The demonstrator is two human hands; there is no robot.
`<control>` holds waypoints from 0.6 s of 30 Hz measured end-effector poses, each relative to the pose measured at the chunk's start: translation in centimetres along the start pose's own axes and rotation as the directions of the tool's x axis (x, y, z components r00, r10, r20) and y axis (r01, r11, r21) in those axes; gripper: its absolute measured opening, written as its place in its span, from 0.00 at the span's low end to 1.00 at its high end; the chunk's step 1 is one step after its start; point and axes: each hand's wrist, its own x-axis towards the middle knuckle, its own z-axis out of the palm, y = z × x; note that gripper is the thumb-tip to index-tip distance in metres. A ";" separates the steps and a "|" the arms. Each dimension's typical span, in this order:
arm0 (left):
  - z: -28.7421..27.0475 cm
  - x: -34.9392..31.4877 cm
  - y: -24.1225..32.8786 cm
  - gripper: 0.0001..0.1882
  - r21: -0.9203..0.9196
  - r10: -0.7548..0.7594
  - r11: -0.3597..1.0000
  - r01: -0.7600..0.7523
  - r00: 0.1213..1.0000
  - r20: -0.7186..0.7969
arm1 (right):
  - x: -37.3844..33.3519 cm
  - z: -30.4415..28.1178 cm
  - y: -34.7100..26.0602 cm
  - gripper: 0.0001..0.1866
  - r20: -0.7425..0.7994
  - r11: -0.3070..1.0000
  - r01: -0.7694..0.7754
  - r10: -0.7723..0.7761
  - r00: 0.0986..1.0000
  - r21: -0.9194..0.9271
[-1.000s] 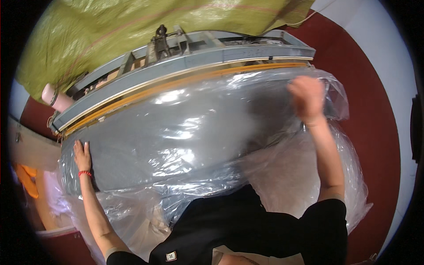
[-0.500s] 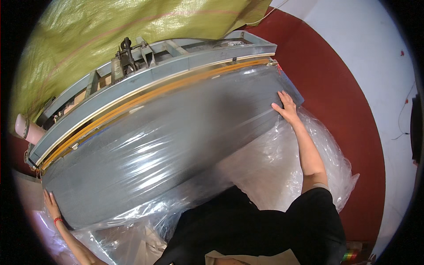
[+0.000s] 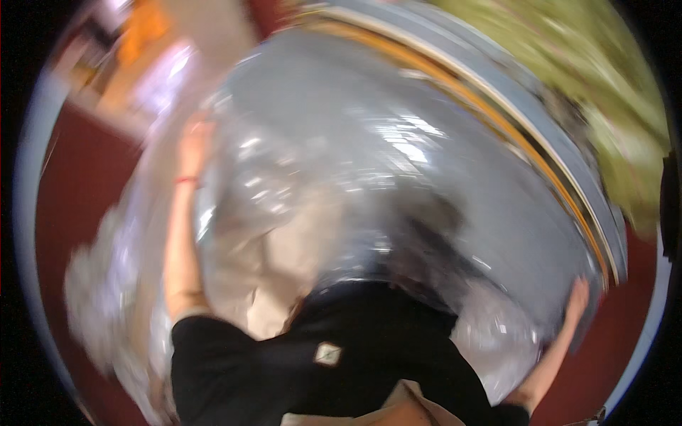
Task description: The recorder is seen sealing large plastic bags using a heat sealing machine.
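Covering grey slab (image 3: pixel 465 167): clear plastic (image 3: pixel 501 330); right hand (image 3: pixel 578 298) at edge.

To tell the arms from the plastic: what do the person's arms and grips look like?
Left grip and right grip show no gloves. A red band circles the left wrist. The black sleeves are short, leaving the forearms bare; blur hides finer detail.
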 end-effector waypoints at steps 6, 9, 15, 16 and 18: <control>-1.0 -23.8 -3.3 0.23 -0.078 -0.518 0.855 0.512 0.844 -0.140 | 6.8 1.1 1.2 0.24 -0.243 0.926 0.350 -0.375 0.895 -0.141; -3.1 -32.6 -5.5 0.24 -0.094 -0.819 0.546 0.833 0.506 -0.271 | 8.3 1.8 -2.6 0.23 -0.317 0.861 0.470 -0.509 0.800 -0.195; -7.9 -40.4 -8.0 0.26 0.032 -0.820 0.177 0.984 0.165 -0.548 | 7.8 1.2 -10.7 0.23 -0.258 0.869 0.467 -0.495 0.830 -0.165; -8.3 -40.7 -8.0 0.26 0.072 -0.829 0.156 0.985 0.170 -0.532 | 7.6 1.3 -11.1 0.23 -0.258 0.867 0.472 -0.499 0.827 -0.162; -8.7 -40.4 -7.7 0.25 0.138 -0.794 0.214 0.967 0.255 -0.552 | 7.4 1.5 -10.9 0.23 -0.297 0.909 0.413 -0.410 0.862 -0.054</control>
